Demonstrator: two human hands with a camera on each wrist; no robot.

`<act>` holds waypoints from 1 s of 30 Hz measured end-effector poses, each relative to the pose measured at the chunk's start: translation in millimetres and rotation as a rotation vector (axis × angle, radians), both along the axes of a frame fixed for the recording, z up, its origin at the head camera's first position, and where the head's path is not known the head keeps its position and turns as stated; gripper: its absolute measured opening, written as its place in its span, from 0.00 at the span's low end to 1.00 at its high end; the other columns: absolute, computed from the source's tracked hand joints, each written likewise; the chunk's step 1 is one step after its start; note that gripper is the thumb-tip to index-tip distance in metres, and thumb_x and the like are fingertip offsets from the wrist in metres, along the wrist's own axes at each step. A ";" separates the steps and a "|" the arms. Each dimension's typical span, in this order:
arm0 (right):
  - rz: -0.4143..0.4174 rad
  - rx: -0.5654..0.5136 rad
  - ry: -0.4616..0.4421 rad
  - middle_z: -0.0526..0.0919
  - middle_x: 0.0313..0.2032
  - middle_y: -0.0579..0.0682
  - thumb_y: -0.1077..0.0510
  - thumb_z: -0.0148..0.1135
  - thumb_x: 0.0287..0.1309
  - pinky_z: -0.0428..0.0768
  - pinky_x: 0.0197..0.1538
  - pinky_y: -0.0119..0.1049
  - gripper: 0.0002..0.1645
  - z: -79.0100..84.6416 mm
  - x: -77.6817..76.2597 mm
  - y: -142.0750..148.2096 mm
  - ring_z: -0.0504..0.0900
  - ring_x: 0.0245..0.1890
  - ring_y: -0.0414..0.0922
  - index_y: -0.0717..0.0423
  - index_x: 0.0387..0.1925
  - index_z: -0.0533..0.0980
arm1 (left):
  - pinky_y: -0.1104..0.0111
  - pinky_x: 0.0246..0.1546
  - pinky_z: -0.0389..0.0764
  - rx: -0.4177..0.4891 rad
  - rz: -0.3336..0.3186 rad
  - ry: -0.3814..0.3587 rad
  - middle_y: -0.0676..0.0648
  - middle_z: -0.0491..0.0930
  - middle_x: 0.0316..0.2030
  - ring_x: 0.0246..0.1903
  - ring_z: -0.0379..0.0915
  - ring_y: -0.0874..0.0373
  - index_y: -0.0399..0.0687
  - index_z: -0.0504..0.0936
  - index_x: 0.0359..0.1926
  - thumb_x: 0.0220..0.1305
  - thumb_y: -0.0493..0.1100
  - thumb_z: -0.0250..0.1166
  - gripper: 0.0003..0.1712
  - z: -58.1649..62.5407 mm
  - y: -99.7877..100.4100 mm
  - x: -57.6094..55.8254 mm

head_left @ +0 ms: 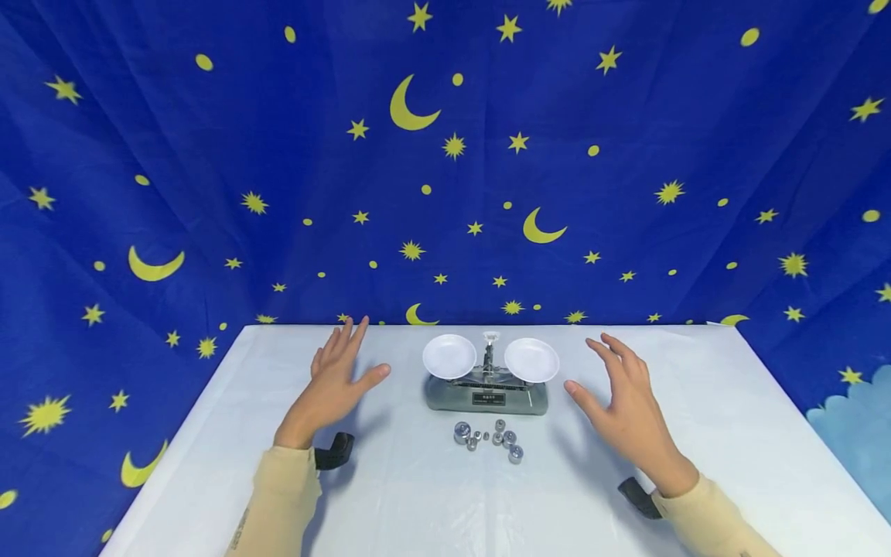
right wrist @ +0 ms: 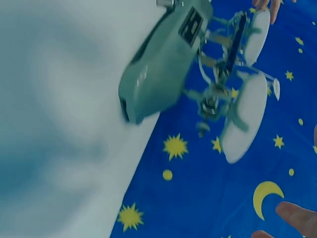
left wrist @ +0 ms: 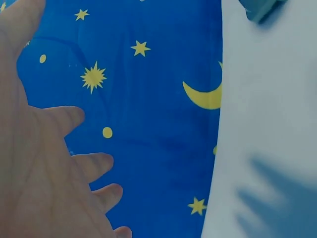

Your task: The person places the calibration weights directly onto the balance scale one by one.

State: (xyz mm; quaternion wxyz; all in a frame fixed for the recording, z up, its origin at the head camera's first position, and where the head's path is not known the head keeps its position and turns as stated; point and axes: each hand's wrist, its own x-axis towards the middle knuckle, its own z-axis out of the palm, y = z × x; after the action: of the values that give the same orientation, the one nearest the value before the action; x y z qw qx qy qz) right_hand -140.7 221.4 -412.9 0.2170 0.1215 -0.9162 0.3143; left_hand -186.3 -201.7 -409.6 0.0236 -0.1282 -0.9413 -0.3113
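A grey balance scale (head_left: pixel 487 394) with two white pans stands on the white table; the left pan (head_left: pixel 449 357) and right pan (head_left: pixel 532 360) both look bare. Several metal weights (head_left: pixel 462 432) of different sizes lie in front of its base. To the left of the scale my left hand (head_left: pixel 334 383) hovers, fingers spread, touching nothing. My right hand (head_left: pixel 626 410) is raised on the other side, its fingers extended and apart from the scale. The right wrist view shows the scale's base (right wrist: pixel 163 69) from the side; the left wrist view catches mostly my palm (left wrist: pixel 44 163).
A white cloth covers the table (head_left: pixel 390 503). Behind and beside it hangs a blue curtain (head_left: pixel 313 155) with yellow stars and moons. Black wrist straps or mounts (head_left: pixel 336 451) sit at both cuffs.
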 end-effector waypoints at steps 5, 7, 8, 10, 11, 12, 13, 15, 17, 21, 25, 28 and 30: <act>0.016 -0.024 0.019 0.64 0.70 0.63 0.51 0.71 0.59 0.66 0.58 0.69 0.39 -8.5 2.9 -10.3 0.60 0.67 0.66 0.59 0.68 0.68 | 0.36 0.70 0.30 0.057 0.003 -0.022 0.40 0.36 0.80 0.78 0.26 0.38 0.56 0.42 0.81 0.69 0.68 0.56 0.51 -6.5 6.7 0.6; 0.022 -0.032 0.019 0.64 0.70 0.63 0.52 0.70 0.59 0.66 0.58 0.68 0.38 -10.9 4.2 -13.9 0.60 0.67 0.66 0.59 0.68 0.68 | 0.36 0.71 0.30 0.072 0.006 -0.032 0.40 0.36 0.80 0.78 0.26 0.38 0.57 0.43 0.81 0.69 0.68 0.56 0.51 -9.7 9.3 1.1; 0.025 -0.036 0.017 0.64 0.69 0.63 0.52 0.70 0.59 0.66 0.58 0.68 0.38 -11.9 4.9 -15.5 0.60 0.67 0.66 0.59 0.68 0.68 | 0.36 0.71 0.31 0.077 0.007 -0.035 0.40 0.37 0.80 0.78 0.27 0.38 0.57 0.43 0.81 0.69 0.68 0.56 0.51 -11.7 10.5 1.1; 0.031 -0.044 0.019 0.64 0.69 0.63 0.52 0.70 0.59 0.65 0.59 0.68 0.38 -14.3 6.4 -18.4 0.61 0.67 0.66 0.59 0.67 0.68 | 0.36 0.71 0.32 0.079 0.008 -0.036 0.39 0.38 0.80 0.78 0.28 0.38 0.55 0.44 0.81 0.69 0.68 0.57 0.51 -15.8 13.2 1.3; 0.033 -0.048 0.022 0.65 0.69 0.63 0.52 0.70 0.59 0.66 0.59 0.68 0.38 -15.5 7.3 -19.7 0.61 0.67 0.65 0.59 0.67 0.69 | 0.35 0.71 0.33 0.078 0.007 -0.035 0.39 0.39 0.79 0.77 0.28 0.38 0.55 0.44 0.81 0.69 0.67 0.57 0.51 -17.8 14.5 1.3; 0.036 -0.051 0.026 0.65 0.69 0.62 0.52 0.71 0.59 0.66 0.59 0.68 0.38 -16.6 8.1 -21.0 0.61 0.67 0.65 0.59 0.67 0.69 | 0.35 0.71 0.33 0.077 0.007 -0.038 0.39 0.39 0.79 0.78 0.29 0.38 0.54 0.44 0.81 0.69 0.67 0.57 0.51 -19.4 15.8 1.5; 0.039 -0.053 0.030 0.66 0.68 0.62 0.53 0.71 0.59 0.66 0.59 0.68 0.38 -17.7 9.1 -22.2 0.61 0.67 0.65 0.59 0.67 0.69 | 0.35 0.71 0.34 0.081 0.005 -0.040 0.39 0.40 0.79 0.77 0.29 0.38 0.54 0.44 0.81 0.69 0.67 0.58 0.52 -20.8 17.2 1.7; 0.046 -0.051 0.043 0.66 0.68 0.62 0.53 0.71 0.58 0.67 0.59 0.67 0.38 -19.8 11.0 -24.5 0.62 0.67 0.64 0.59 0.67 0.69 | 0.35 0.71 0.34 0.086 0.002 -0.044 0.39 0.40 0.79 0.78 0.30 0.38 0.52 0.45 0.81 0.68 0.67 0.59 0.53 -22.7 20.2 2.5; 0.054 -0.043 0.052 0.67 0.67 0.61 0.54 0.72 0.57 0.68 0.58 0.67 0.38 -21.7 13.0 -27.1 0.62 0.67 0.63 0.58 0.67 0.69 | 0.36 0.71 0.35 0.097 0.000 -0.050 0.38 0.42 0.79 0.78 0.31 0.38 0.51 0.45 0.81 0.67 0.67 0.61 0.54 -23.8 23.2 2.9; 0.064 -0.028 0.054 0.68 0.67 0.60 0.54 0.73 0.56 0.70 0.57 0.66 0.39 -24.9 16.5 -32.5 0.63 0.66 0.62 0.57 0.67 0.69 | 0.37 0.72 0.35 0.103 0.003 -0.059 0.37 0.43 0.79 0.77 0.32 0.38 0.49 0.46 0.81 0.65 0.68 0.62 0.56 -27.6 28.5 1.8; 0.065 -0.031 0.032 0.69 0.65 0.59 0.54 0.73 0.56 0.71 0.57 0.66 0.38 -28.9 20.1 -38.1 0.64 0.65 0.61 0.56 0.66 0.70 | 0.38 0.73 0.35 0.109 -0.004 -0.092 0.38 0.43 0.79 0.78 0.32 0.38 0.49 0.46 0.81 0.64 0.68 0.62 0.56 -32.1 33.7 -0.1; 0.067 -0.038 0.014 0.71 0.62 0.57 0.53 0.73 0.57 0.72 0.56 0.64 0.36 -32.0 22.7 -42.3 0.66 0.63 0.59 0.56 0.65 0.72 | 0.39 0.73 0.36 0.129 -0.009 -0.126 0.40 0.44 0.79 0.78 0.33 0.39 0.50 0.44 0.81 0.64 0.68 0.64 0.58 -34.4 37.5 -1.2; 0.068 -0.041 0.005 0.72 0.60 0.57 0.52 0.73 0.57 0.73 0.55 0.62 0.35 -33.8 24.3 -44.9 0.68 0.61 0.57 0.56 0.64 0.73 | 0.39 0.73 0.38 0.139 -0.002 -0.142 0.40 0.45 0.79 0.78 0.33 0.39 0.50 0.44 0.81 0.63 0.67 0.65 0.58 -35.6 39.6 -1.4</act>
State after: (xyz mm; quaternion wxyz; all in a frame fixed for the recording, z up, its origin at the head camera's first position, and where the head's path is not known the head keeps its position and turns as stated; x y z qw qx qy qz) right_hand -116.3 176.5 -446.7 0.2111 0.1491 -0.9042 0.3400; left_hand -187.7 -162.1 -445.2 -0.0346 -0.1048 -0.9167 -0.3841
